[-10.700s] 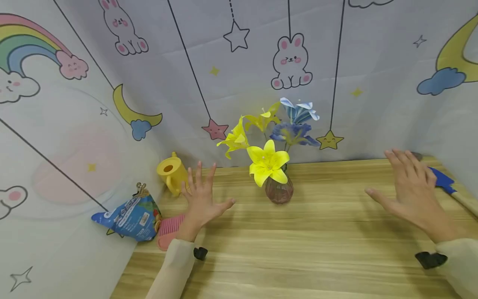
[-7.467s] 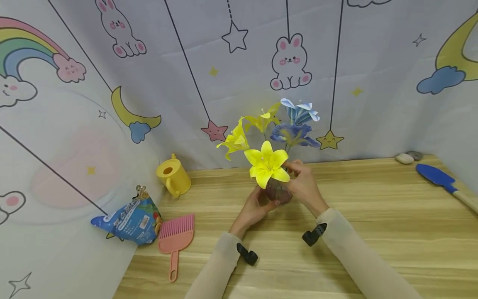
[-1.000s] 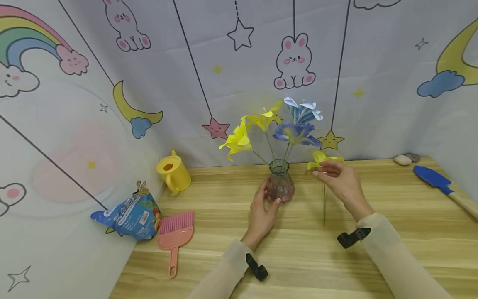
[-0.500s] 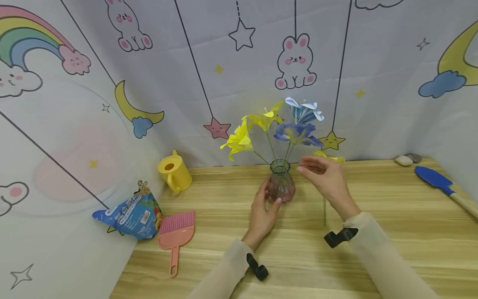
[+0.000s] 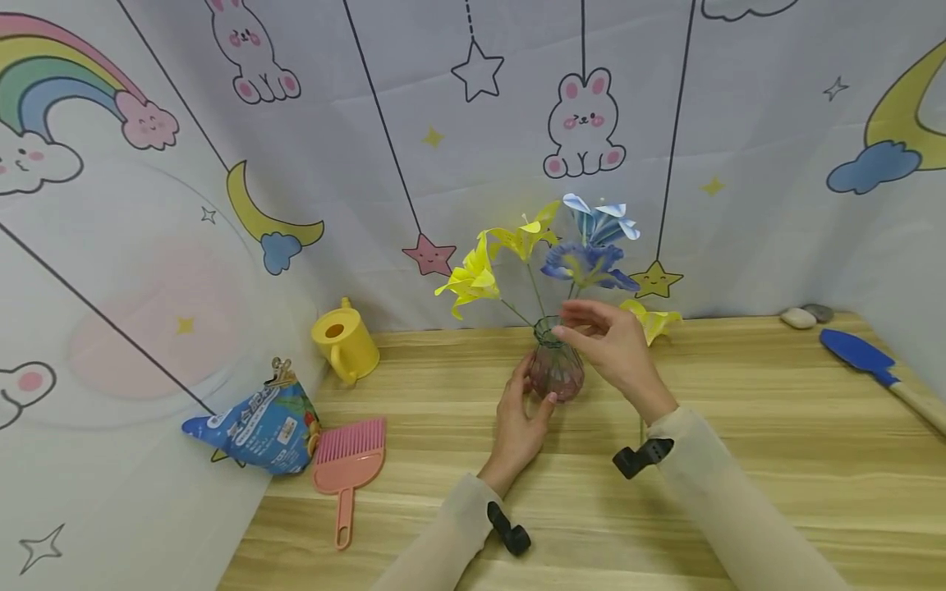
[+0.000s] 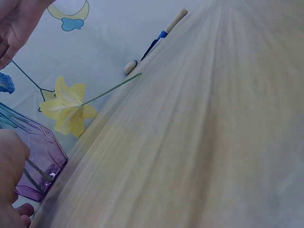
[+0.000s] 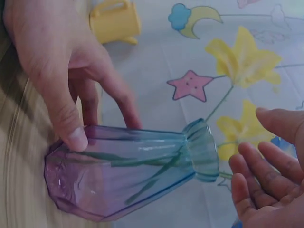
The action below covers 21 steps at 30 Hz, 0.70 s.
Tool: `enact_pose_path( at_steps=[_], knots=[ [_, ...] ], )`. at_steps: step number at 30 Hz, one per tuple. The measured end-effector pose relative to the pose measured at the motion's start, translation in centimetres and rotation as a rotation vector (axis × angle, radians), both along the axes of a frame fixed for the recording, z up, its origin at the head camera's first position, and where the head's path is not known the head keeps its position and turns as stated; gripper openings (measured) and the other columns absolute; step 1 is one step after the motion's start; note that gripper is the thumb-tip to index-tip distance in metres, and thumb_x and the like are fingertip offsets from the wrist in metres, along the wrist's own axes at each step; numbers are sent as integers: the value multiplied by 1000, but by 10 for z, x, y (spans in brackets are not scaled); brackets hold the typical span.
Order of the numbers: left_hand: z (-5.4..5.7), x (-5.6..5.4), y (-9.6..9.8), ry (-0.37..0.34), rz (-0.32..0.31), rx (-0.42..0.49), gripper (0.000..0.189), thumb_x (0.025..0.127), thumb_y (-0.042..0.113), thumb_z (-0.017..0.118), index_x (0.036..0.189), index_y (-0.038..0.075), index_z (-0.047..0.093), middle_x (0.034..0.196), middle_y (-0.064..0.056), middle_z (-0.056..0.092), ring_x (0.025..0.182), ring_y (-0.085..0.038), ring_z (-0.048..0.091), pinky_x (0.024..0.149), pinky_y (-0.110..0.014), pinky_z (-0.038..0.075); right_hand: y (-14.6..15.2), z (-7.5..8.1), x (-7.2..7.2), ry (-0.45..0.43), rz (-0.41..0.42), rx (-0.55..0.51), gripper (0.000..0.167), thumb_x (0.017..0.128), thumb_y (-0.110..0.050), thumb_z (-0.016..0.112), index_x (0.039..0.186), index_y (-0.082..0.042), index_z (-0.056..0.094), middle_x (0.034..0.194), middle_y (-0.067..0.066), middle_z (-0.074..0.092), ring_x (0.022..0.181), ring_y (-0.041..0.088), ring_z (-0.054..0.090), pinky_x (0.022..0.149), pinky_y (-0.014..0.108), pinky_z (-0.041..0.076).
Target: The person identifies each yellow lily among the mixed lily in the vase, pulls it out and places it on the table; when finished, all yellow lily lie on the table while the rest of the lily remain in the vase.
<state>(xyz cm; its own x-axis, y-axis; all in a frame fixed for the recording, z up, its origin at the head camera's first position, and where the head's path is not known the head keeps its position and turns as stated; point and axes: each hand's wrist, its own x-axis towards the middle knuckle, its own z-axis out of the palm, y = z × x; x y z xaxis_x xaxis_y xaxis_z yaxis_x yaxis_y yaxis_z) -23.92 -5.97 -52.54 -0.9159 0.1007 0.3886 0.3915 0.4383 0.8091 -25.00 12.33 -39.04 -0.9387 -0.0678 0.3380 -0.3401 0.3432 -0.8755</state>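
A faceted glass vase [image 5: 557, 376], purple below and teal at its neck [image 7: 202, 149], stands upright on the wooden table. It holds two yellow lilies [image 5: 473, 281], a violet-blue flower [image 5: 587, 264] and a light blue one [image 5: 600, 222]. My left hand [image 5: 517, 427] grips the vase's lower body, thumb [image 7: 71, 128] on one side and fingers round the other. Beside the vase mouth, my right hand [image 5: 617, 345] has loosely bent fingers [image 7: 266, 171] with nothing between them. Behind it, a loose yellow lily [image 6: 69, 107] lies on the table, its stem partly hidden in the head view.
Left of the vase stand a yellow watering can [image 5: 347, 343] and a blue bag [image 5: 269, 431] with a clip. A pink brush and dustpan [image 5: 347, 468] lie nearby. At the right are pebbles [image 5: 798, 318] and a blue trowel [image 5: 861, 351]. A printed curtain [image 5: 414, 98] hangs behind.
The front yellow lily, earlier in the vase, now lies at the right. My right hand has since moved left from it to the vase mouth. My left hand keeps its grip.
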Motion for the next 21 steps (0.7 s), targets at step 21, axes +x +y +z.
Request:
enact_pose_path(
  at_steps=[21],
  knots=[
    [0, 0, -3, 9, -18, -14, 71, 105, 24, 68, 168, 25, 35, 157, -15, 57, 131, -35, 65, 111, -56, 53, -53, 13, -29, 33, 62, 69, 38, 102, -16, 74, 139, -8, 72, 126, 14, 80, 114, 32, 76, 101, 51, 61]
  ],
)
